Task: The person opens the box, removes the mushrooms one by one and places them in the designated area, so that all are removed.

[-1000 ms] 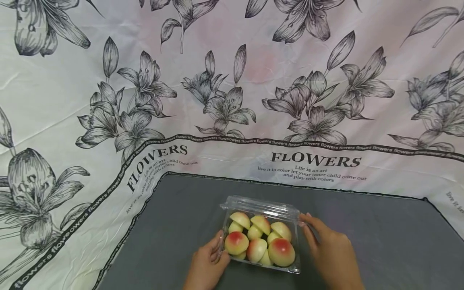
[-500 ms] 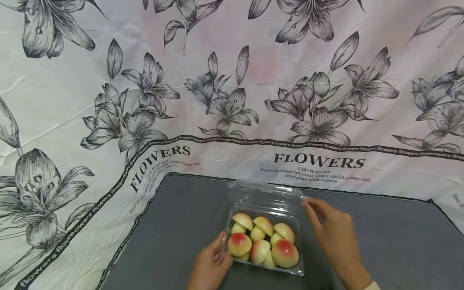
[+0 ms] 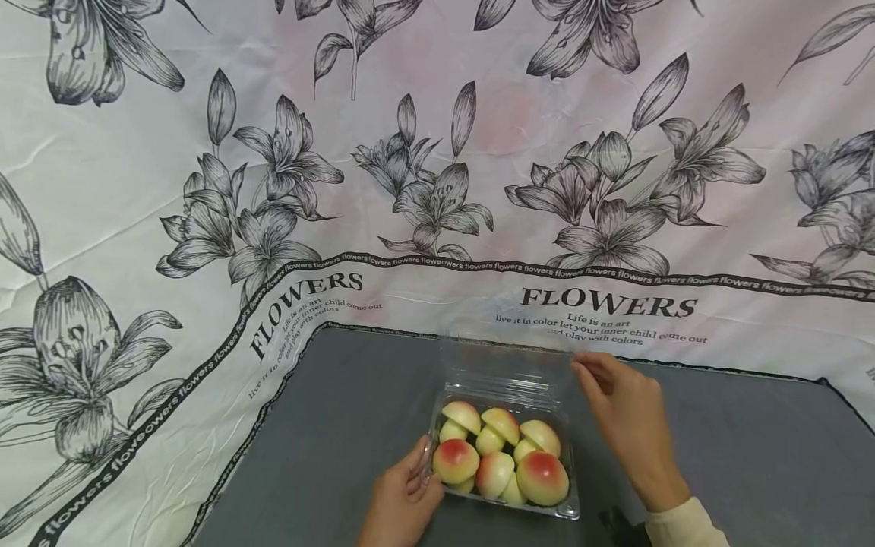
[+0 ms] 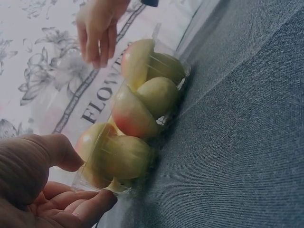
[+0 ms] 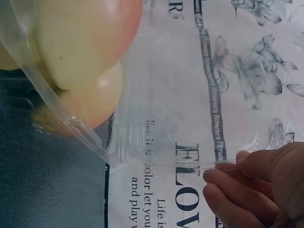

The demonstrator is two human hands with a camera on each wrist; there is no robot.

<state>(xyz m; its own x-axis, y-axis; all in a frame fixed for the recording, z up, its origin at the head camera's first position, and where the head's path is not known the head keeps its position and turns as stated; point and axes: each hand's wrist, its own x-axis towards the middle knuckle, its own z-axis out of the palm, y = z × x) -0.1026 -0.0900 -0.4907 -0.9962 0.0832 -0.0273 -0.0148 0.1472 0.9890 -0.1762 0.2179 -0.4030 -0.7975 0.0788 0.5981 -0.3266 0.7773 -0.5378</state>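
Observation:
A clear plastic clamshell box (image 3: 573, 507) sits on the dark grey table, with its see-through lid (image 3: 502, 370) swung up at the far side. Inside are several mushroom-shaped pieces (image 3: 541, 479), pale yellow with red-blushed caps, set in two rows. My left hand (image 3: 403, 490) holds the box's left side, thumb and fingers at the rim; the left wrist view shows the thumb (image 4: 61, 152) above and fingers below that edge. My right hand (image 3: 629, 418) pinches the right edge of the lid; in the right wrist view, thumb and forefinger meet at the lid's edge (image 5: 223, 161).
Behind the grey table (image 3: 342, 410) hangs a white cloth (image 3: 437, 296) printed with black flowers and lettering, draping round the back and left. A small dark object (image 3: 615, 524) shows beside the light right sleeve (image 3: 687, 524).
My right hand has lifted the lid up and back, from low and tilted to nearly upright. The left hand keeps its hold on the box, which stays in place.

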